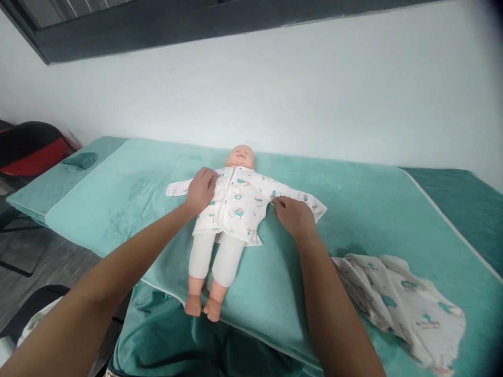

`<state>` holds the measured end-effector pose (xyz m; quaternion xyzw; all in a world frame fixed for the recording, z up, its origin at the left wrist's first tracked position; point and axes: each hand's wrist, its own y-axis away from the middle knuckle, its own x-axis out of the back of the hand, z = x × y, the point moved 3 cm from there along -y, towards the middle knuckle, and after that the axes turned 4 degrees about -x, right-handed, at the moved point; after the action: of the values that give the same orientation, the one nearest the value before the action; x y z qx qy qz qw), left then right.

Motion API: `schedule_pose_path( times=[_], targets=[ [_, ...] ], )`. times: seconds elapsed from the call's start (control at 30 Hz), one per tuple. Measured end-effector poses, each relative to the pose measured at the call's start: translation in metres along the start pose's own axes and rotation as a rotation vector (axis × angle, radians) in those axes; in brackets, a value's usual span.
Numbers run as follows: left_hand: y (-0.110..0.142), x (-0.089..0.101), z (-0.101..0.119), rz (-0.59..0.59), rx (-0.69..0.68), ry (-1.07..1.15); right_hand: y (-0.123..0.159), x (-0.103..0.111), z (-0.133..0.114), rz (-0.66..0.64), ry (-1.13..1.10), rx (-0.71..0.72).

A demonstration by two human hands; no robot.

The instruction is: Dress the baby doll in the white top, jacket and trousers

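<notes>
A baby doll [240, 156] lies on its back on a green padded bed, head toward the wall and bare feet toward me. It wears a white long-sleeved baby shirt [239, 201] with small printed figures, and white leggings [228, 256]. My left hand [202, 188] is closed, its curled fingers gripping the shirt near the shoulder on the left side. My right hand [293, 213] pinches the underside of the sleeve on the right, near the armpit. Both sleeves stretch out sideways; the doll's hands are hidden.
A crumpled printed white cloth [408, 303] lies on the bed at the right, beside my right forearm. The green bed cover [129, 204] hangs over the near edge. Behind the bed is a white wall [275, 94]. A black and red chair [35, 149] stands at the left.
</notes>
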<state>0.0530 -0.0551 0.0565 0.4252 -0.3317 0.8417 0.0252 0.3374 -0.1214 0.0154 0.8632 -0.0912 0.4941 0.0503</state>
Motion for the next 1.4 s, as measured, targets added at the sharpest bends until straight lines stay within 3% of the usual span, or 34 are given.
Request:
schedule_pose_path(
  times=[0.1, 0.2, 0.3, 0.47, 0.63, 0.7, 1.03, 1.2, 1.4],
  targets=[
    [0.038, 0.007, -0.029, -0.128, 0.031, -0.121, 0.000, -0.003, 0.001, 0.032, 0.002, -0.035],
    [0.060, 0.010, -0.056, -0.186, 0.177, -0.192, -0.001, -0.007, 0.003, 0.051, -0.062, -0.018],
    [0.062, 0.012, -0.072, -0.118, 0.336, -0.234, -0.003, -0.008, 0.010, 0.135, -0.088, -0.055],
    [0.054, 0.010, -0.076, -0.067, 0.434, -0.339, -0.005, -0.006, 0.028, 0.288, -0.070, -0.177],
    [0.059, 0.014, -0.080, 0.145, 0.562, -0.344, -0.001, -0.002, 0.047, 0.478, 0.054, -0.347],
    [0.060, 0.015, -0.084, 0.159, 0.599, -0.352, 0.002, -0.001, 0.055, 0.522, 0.048, -0.419],
    [0.043, 0.028, -0.136, -0.165, 0.491, -0.357, 0.007, 0.001, 0.079, 0.569, -0.071, -0.417],
    [0.044, 0.026, -0.143, -0.105, 0.494, -0.394, 0.007, 0.001, 0.085, 0.737, -0.222, -0.449],
    [0.046, 0.024, -0.141, 0.040, 0.499, -0.366, 0.024, -0.001, 0.058, 0.827, -0.273, -0.189]
  ],
)
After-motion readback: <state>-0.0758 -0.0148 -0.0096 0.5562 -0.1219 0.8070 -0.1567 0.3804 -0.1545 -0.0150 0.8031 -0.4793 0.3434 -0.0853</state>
